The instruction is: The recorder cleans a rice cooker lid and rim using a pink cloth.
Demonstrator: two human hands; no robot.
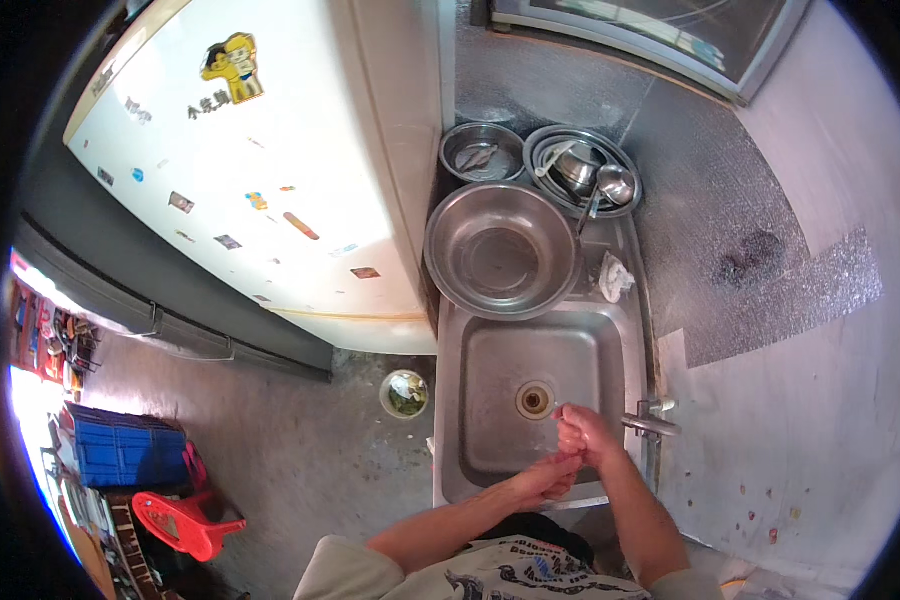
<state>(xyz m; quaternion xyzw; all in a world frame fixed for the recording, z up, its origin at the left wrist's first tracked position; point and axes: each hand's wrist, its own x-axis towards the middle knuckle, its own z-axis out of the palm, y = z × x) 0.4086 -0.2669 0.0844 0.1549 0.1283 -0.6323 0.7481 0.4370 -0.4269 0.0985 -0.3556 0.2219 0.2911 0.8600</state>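
Both my hands are over the near right part of a stainless steel sink (495, 375). My left hand (551, 478) is curled and touches my right hand (586, 433) from below; whether anything is between them is hidden. My right hand has its fingers bent, just right of and nearer than the drain (535, 400). A metal faucet (649, 425) reaches in from the right, beside my right hand. Beyond the sink basin stands a wide steel basin (504, 251), its near rim over the sink's far edge.
Behind it are a smaller steel bowl (483, 152) and stacked basins (534, 146) with a ladle (615, 185). A crumpled white cloth or paper (615, 277) lies on the right ledge. A refrigerator (307, 150), a waste bucket (405, 394), a red plastic chair (184, 525) and a blue crate (124, 448) stand left.
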